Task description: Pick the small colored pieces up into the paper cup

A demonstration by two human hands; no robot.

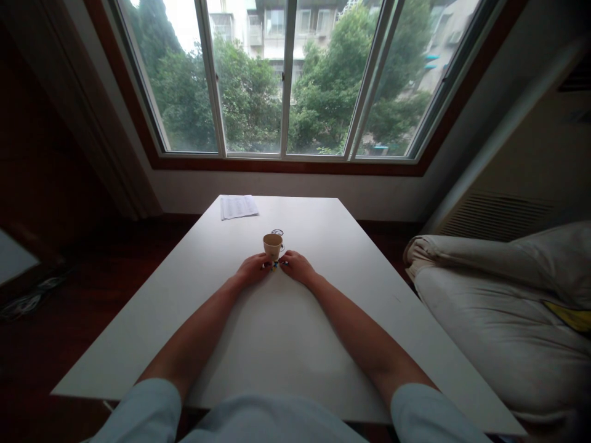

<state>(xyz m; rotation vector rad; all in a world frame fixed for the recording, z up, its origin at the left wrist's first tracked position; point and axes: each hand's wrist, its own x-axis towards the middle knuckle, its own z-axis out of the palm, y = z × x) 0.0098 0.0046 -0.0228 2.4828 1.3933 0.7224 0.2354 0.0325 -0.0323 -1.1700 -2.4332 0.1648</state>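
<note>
A tan paper cup stands upright at the middle of the white table. Just in front of its base lie several tiny coloured pieces, blue, green and yellow, too small to name. My left hand rests on the tabletop at the cup's left, fingers curled in toward the pieces. From the other side my right hand reaches to the same spot, its fingertips drawn together near the cup's base. Whatever either hand pinches is too small to make out. Behind the cup, a small round thing with a dark outline is partly hidden.
Printed paper sheets lie at the far left of the white table. Beyond it is a wide window. A pale padded seat stands close along the right side. Cables lie on the dark floor at left.
</note>
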